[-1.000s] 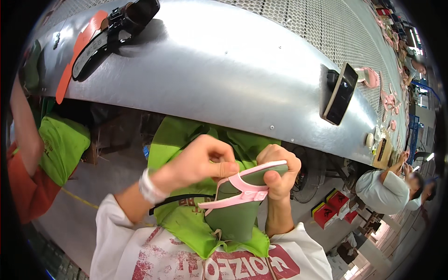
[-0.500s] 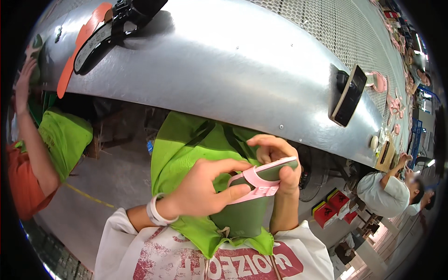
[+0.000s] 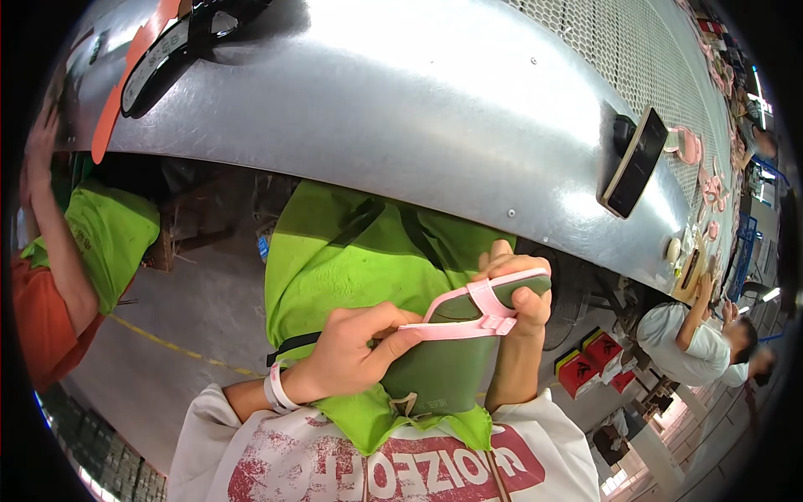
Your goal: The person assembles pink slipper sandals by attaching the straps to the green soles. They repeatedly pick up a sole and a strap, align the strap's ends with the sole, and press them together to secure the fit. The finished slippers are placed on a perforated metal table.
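Over the person's lap, a green shoe last (image 3: 439, 368) is held with a pink strap piece (image 3: 456, 331) lying along it. The left hand (image 3: 355, 351) pinches the strap's end between thumb and forefinger; the right hand (image 3: 520, 305) curls round the last's narrow tip, thumb on top. A loosened pinch could let the strap slip askew; uneven pulling might twist it. Beyond lies the metal table (image 3: 376, 167).

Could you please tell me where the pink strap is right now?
In the head view, the pink strap is just right of centre on the green shoe form, between the left hand pinching its end and the right hand.
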Demonstrator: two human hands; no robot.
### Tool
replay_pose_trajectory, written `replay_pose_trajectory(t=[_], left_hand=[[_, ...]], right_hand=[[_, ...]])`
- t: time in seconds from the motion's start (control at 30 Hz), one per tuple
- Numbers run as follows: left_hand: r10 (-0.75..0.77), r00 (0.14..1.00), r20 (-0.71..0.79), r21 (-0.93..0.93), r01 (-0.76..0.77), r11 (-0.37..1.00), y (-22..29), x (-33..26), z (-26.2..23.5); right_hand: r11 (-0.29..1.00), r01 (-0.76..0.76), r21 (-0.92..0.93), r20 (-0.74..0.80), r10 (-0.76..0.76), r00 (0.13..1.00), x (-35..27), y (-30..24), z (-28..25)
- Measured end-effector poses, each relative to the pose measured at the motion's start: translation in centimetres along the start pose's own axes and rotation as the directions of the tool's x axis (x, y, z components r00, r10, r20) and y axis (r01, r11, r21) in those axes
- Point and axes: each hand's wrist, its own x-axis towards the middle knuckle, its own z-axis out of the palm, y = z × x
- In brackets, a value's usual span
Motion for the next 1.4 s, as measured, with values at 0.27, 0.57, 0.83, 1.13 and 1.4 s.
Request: replay_pose_trajectory(t=[0.27, 0.57, 0.83, 1.13, 1.4], left_hand=[[-0.246, 0.963, 0.112, -0.425, 0.270, 0.864, -2.6, 1.6, 0.5], [-0.066, 0.705, 0.706, -0.492, 0.556, 0.670, -8.1, 5.7, 1.3], [-0.273, 0.962, 0.026, -0.355, 0.265, 0.897, 1.3, 0.8, -0.3], [-0.314, 0.940, 0.136, -0.414, 0.342, 0.844, 3.4, 0.7, -0.4], [-0.329, 0.930, 0.162, -0.679, 0.347, 0.647, -1.0, -0.4, -1.6]], right_hand=[[0.937, 0.175, 0.304, 0.005, -0.185, 0.983, -0.3, 2.8, -0.2], [0.873, 0.253, 0.417, 0.131, -0.333, 0.934, 0.8, 2.5, 0.5], [0.938, 0.057, -0.343, -0.045, -0.076, 0.996, 1.3, -5.4, 4.2], [0.610, 0.235, -0.757, 0.001, -0.357, 0.934, 3.3, -5.3, 11.2], [0.833, -0.335, -0.439, -0.145, 0.303, 0.942, -3.5, -4.6, 7.3]])
